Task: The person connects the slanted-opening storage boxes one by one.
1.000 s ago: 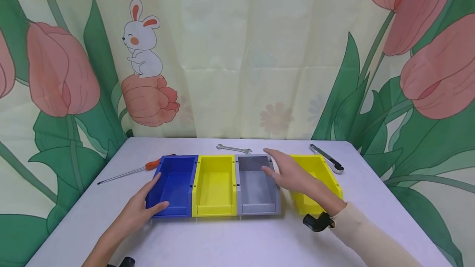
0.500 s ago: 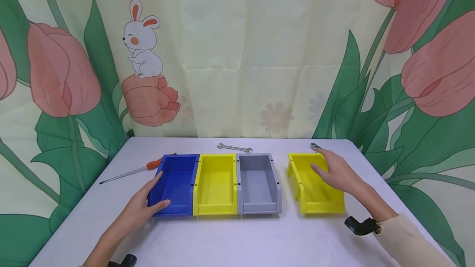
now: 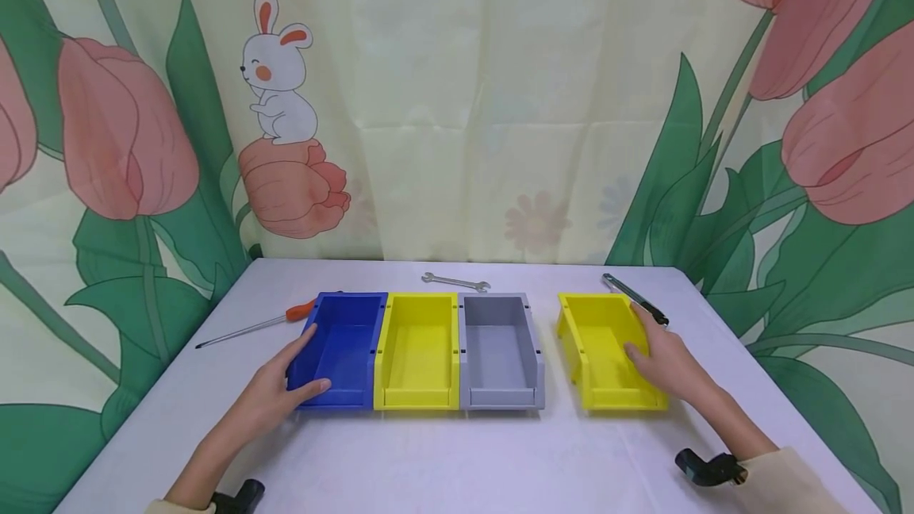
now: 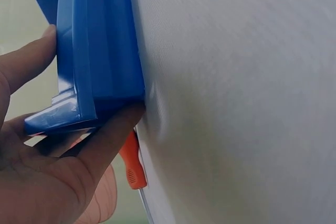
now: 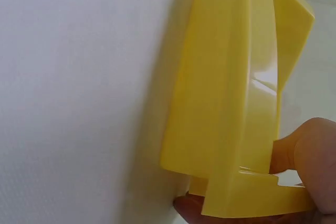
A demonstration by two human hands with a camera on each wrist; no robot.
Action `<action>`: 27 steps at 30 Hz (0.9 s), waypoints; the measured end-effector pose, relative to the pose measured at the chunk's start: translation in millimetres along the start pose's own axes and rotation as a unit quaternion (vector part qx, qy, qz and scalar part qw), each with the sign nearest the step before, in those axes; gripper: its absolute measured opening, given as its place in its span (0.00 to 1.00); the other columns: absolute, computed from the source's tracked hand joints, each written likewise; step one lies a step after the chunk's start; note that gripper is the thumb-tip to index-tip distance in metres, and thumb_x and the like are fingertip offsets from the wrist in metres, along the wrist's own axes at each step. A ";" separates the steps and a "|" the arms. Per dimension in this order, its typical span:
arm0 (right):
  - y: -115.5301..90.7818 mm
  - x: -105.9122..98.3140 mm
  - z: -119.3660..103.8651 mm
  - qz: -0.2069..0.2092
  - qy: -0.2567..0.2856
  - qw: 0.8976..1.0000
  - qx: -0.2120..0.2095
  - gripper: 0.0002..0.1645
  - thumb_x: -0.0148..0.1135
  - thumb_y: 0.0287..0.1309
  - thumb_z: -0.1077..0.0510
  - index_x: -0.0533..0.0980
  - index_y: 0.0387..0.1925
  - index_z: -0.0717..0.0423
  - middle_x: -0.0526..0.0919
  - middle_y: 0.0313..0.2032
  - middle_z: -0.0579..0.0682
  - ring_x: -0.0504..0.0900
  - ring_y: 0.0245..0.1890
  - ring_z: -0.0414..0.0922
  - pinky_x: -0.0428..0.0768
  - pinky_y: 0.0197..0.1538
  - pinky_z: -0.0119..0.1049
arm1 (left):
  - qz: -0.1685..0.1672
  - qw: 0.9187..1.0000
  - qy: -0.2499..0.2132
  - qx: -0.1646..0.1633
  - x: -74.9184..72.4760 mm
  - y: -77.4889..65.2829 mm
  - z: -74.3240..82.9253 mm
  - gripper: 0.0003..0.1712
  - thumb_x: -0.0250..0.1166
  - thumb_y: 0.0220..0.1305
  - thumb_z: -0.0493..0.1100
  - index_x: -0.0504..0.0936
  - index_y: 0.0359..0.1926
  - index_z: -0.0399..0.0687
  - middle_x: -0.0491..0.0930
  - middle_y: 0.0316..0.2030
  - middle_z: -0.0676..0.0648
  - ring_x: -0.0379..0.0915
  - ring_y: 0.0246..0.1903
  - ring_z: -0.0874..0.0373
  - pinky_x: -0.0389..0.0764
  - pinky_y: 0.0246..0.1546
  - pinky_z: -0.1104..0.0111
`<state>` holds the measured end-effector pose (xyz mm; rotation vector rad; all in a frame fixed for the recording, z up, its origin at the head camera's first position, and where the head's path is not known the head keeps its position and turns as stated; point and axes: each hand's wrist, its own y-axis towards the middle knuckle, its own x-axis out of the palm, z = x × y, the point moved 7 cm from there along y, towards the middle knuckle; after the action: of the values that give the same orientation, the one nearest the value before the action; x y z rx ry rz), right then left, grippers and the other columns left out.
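Note:
My left hand [image 3: 267, 397] grips the left side of a blue storage bin [image 3: 346, 347], thumb over the front inside and fingers along the outer wall. In the left wrist view the fingers reach under the edge of the blue bin [image 4: 100, 45]. To its right, a yellow bin [image 3: 417, 351] and a grey bin [image 3: 502, 351] stand side by side in one row. Apart from them on the right is a second yellow bin [image 3: 607, 355]. My right hand [image 3: 674, 363] holds its right wall, thumb inside and fingers outside, as the right wrist view of this yellow bin [image 5: 220, 87] shows.
An orange-handled screwdriver [image 3: 257, 325] lies left of the blue bin. Behind the row lies an open-ended wrench [image 3: 455, 282]. A black-handled metal tool [image 3: 635, 298] lies behind the right bin. White cloth [image 3: 457, 458] covers the table; a printed curtain [image 3: 428, 101] hangs behind.
My right hand has moved right from the grey bin to the separate yellow bin and taken hold of its right wall. The left hand has stayed on the blue bin.

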<state>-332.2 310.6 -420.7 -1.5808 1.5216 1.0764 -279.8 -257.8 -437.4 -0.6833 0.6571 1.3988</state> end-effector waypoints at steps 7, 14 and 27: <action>-0.8 -1.5 -3.1 0.020 0.001 1.000 0.005 0.45 0.56 0.70 0.63 0.49 0.81 0.69 0.68 0.70 0.79 0.77 0.35 0.48 0.90 0.45 0.45 | -0.001 1.000 -0.006 -0.007 0.1 0.7 -1.2 0.60 0.73 0.69 0.56 0.44 0.87 0.51 0.47 0.83 0.27 0.45 0.80 0.21 0.61 0.75 0.29; -0.4 -6.0 -5.1 0.042 -0.003 0.999 0.011 0.42 0.56 0.70 0.63 0.54 0.80 0.69 0.71 0.68 0.79 0.77 0.35 0.50 0.86 0.43 0.43 | 0.004 1.000 -0.010 0.006 -0.3 1.1 1.5 0.59 0.73 0.69 0.55 0.45 0.87 0.49 0.48 0.83 0.27 0.45 0.80 0.21 0.60 0.75 0.29; -3.0 -13.6 -17.5 0.059 0.012 0.998 -0.007 0.40 0.54 0.70 0.64 0.57 0.80 0.68 0.69 0.70 0.80 0.77 0.35 0.50 0.84 0.38 0.40 | 0.001 1.000 -0.010 0.000 1.7 -0.9 -1.5 0.59 0.73 0.69 0.56 0.45 0.87 0.50 0.48 0.83 0.28 0.45 0.80 0.21 0.60 0.75 0.29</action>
<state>-327.0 301.0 -401.2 -1.5340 1.6428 1.1384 -278.8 -257.9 -439.6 -0.6673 0.6415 1.4056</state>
